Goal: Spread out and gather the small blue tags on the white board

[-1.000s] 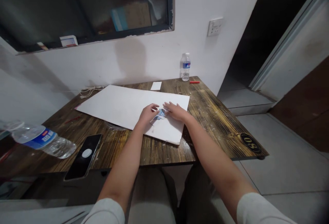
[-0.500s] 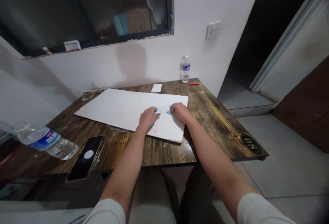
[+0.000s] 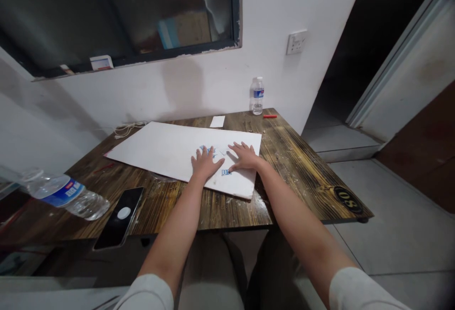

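My left hand (image 3: 205, 163) lies flat on a large white board (image 3: 159, 148), fingers spread and holding nothing. My right hand (image 3: 245, 157) rests flat near the board's right edge, also holding nothing. Small blue drawn marks (image 3: 208, 151) sit just beyond my left fingertips, and another small blue mark (image 3: 226, 172) lies close to my right fingertips. The board lies on a dark wooden table (image 3: 227, 210), and its near edge overhangs nothing visible.
A black phone (image 3: 119, 217) and a large plastic water bottle (image 3: 67, 194) lie at the left. At the back are a small water bottle (image 3: 257, 95), a red pen (image 3: 269, 116), a white paper slip (image 3: 217, 121) and a white cable (image 3: 126, 130). A wall stands behind the table.
My hands have slid apart from close together over the blue marks, and their fingers now spread flat. The blue marks are now uncovered on the board.
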`<state>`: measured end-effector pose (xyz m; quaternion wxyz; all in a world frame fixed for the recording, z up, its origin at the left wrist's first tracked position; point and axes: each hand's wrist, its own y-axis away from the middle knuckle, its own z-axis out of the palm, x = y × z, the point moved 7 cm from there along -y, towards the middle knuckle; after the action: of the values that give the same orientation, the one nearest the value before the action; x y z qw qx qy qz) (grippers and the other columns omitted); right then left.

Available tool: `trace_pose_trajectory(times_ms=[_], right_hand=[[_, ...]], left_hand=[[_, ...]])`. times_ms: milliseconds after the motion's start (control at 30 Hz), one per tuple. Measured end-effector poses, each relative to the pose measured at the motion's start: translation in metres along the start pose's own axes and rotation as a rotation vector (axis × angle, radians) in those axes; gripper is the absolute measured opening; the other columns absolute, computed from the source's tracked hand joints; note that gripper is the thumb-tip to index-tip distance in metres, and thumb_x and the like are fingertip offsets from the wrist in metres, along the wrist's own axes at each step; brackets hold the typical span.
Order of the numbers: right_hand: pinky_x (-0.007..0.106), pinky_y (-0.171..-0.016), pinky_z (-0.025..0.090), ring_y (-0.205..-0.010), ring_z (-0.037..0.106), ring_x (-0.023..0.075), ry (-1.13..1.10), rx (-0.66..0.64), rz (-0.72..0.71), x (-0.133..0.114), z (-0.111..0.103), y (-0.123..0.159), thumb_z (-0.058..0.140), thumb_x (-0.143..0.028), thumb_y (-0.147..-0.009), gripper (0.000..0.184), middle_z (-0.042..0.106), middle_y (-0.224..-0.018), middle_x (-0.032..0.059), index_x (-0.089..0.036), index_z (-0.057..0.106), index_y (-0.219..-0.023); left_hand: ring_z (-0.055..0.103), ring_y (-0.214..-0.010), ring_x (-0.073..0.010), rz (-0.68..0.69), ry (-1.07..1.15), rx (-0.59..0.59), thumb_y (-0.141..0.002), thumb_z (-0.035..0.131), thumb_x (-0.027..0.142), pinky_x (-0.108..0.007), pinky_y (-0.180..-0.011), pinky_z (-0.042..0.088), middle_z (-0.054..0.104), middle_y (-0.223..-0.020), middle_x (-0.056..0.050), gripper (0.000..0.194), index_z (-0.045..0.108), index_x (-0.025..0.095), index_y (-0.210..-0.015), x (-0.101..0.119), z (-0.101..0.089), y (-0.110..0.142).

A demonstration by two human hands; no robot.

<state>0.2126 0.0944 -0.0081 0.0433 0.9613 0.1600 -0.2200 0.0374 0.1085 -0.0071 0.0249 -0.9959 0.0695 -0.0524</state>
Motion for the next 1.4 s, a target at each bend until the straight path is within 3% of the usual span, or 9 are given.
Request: trace_pose_trajectory(times_ms=[167, 300, 400, 533, 633, 833, 1033, 1233, 1400], right_hand=[[0.070, -0.110, 0.008, -0.148, 0.011, 0.0369, 0.013, 0.002, -0.050, -0.004, 0.001, -0.003, 0.060, -0.057, -0.085, 0.065, 0.027, -0.159, 0.0052, -0.036, 0.044, -0.144], [0.070, -0.111, 0.010, -0.148, 0.014, 0.0354, -0.038, 0.072, -0.065, -0.001, 0.001, -0.006, 0.066, -0.055, -0.082, 0.073, 0.030, -0.158, 0.0041, -0.037, 0.038, -0.147], [0.068, -0.111, 0.012, -0.146, 0.021, 0.0339, -0.032, 0.089, -0.112, -0.002, 0.000, -0.007, 0.067, -0.052, -0.083, 0.061, 0.040, -0.153, 0.0028, -0.038, 0.049, -0.139], [0.044, -0.107, 0.034, -0.128, 0.050, 0.0254, -0.053, 0.140, -0.165, -0.005, -0.007, -0.009, 0.055, -0.043, -0.093, 0.027, 0.065, -0.129, 0.0021, -0.030, 0.073, -0.108], [0.031, -0.096, 0.041, -0.110, 0.061, 0.0208, -0.108, 0.188, -0.154, -0.003, -0.011, -0.010, 0.049, -0.042, -0.096, 0.033, 0.071, -0.115, 0.0054, -0.023, 0.076, -0.099], [0.042, -0.100, 0.036, -0.123, 0.046, 0.0281, 0.000, 0.235, -0.154, -0.007, -0.006, -0.009, 0.069, -0.050, -0.082, 0.043, 0.060, -0.135, 0.0028, -0.033, 0.067, -0.121], [0.042, -0.098, 0.037, -0.119, 0.046, 0.0274, 0.028, 0.207, -0.091, -0.006, -0.004, -0.010, 0.057, -0.043, -0.091, 0.027, 0.060, -0.135, -0.0012, -0.035, 0.071, -0.113], [0.039, -0.099, 0.039, -0.118, 0.050, 0.0249, -0.071, 0.257, -0.069, 0.003, -0.008, -0.013, 0.058, -0.033, -0.091, 0.029, 0.062, -0.131, -0.0001, -0.032, 0.068, -0.118], [0.036, -0.099, 0.039, -0.119, 0.050, 0.0252, -0.094, 0.296, 0.026, 0.014, -0.014, -0.011, 0.056, -0.037, -0.092, 0.034, 0.063, -0.130, 0.0036, -0.028, 0.065, -0.123]], left_hand=[[0.021, -0.147, -0.0331, 0.152, 0.113, 0.003, -0.092, 0.040, 0.057, -0.060, -0.114, 0.018, 0.036, -0.156, -0.005, 0.056, 0.049, 0.031, -0.140, 0.015, -0.007, 0.000], [0.030, -0.143, -0.0300, 0.214, 0.248, -0.028, -0.094, 0.040, 0.052, -0.055, -0.114, 0.023, 0.048, -0.148, -0.001, 0.042, 0.067, 0.034, -0.121, 0.023, -0.009, 0.000], [0.045, -0.135, -0.0230, 0.160, 0.313, 0.111, -0.096, 0.041, 0.042, -0.040, -0.112, 0.032, 0.058, -0.139, -0.004, 0.039, 0.066, 0.028, -0.122, 0.016, -0.015, -0.003], [0.041, -0.138, -0.0241, 0.089, 0.203, 0.116, -0.093, 0.048, 0.036, -0.043, -0.112, 0.031, 0.054, -0.143, -0.002, 0.034, 0.067, 0.029, -0.120, 0.007, -0.012, -0.006], [0.036, -0.141, -0.0270, 0.093, 0.196, 0.035, -0.090, 0.054, 0.040, -0.045, -0.113, 0.028, 0.051, -0.145, 0.001, 0.030, 0.070, 0.033, -0.114, 0.006, -0.009, -0.005], [0.026, -0.145, -0.0339, 0.173, 0.202, -0.028, -0.073, 0.070, 0.059, -0.054, -0.115, 0.018, 0.039, -0.154, 0.000, 0.063, 0.058, 0.037, -0.131, 0.011, -0.006, -0.003], [0.036, -0.141, -0.0262, 0.099, 0.273, 0.063, -0.089, 0.055, 0.046, -0.046, -0.115, 0.024, 0.051, -0.145, 0.002, 0.035, 0.066, 0.034, -0.120, 0.002, -0.005, -0.009], [0.038, -0.139, -0.0295, 0.139, 0.292, 0.065, -0.071, 0.074, 0.054, -0.044, -0.115, 0.026, 0.050, -0.146, 0.000, 0.056, 0.065, 0.033, -0.121, 0.003, -0.008, -0.008], [0.056, -0.123, -0.0219, 0.026, 0.446, 0.131, -0.089, 0.055, 0.039, -0.038, -0.110, 0.037, 0.065, -0.128, 0.000, 0.031, 0.069, 0.029, -0.115, -0.008, -0.009, -0.011]])
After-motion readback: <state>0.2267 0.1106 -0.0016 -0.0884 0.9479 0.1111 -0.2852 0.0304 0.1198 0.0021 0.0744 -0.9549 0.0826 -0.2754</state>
